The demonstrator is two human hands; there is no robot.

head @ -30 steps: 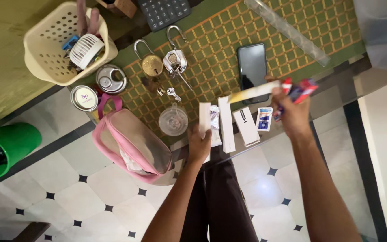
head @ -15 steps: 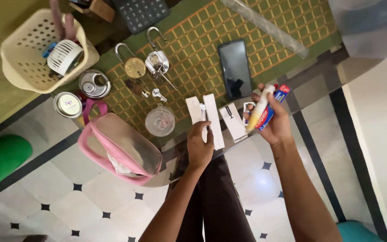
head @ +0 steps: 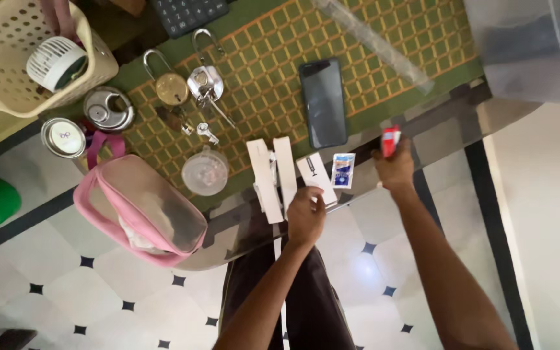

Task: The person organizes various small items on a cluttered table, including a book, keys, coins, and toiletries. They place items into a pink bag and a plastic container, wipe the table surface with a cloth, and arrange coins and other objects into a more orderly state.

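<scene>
The right hand [head: 393, 170] has its fingers clamped around a red tube [head: 390, 140], held at the table's near edge, right of a small sachet [head: 343, 170]. The left hand [head: 306, 214] has its fingers together, pressing a white box [head: 315, 175] just left of the sachet. A phone [head: 323, 102] lies farther off.

A glass-topped table [head: 435, 123] carries a green and orange grid-patterned mat [head: 280, 78]. A black smartphone [head: 323, 102] lies on the mat. Left of the phone lie two padlocks [head: 186, 83] and a clear round lid [head: 205, 172]; below it, narrow white boxes [head: 273, 176] and a small blue sachet [head: 343, 170].
</scene>
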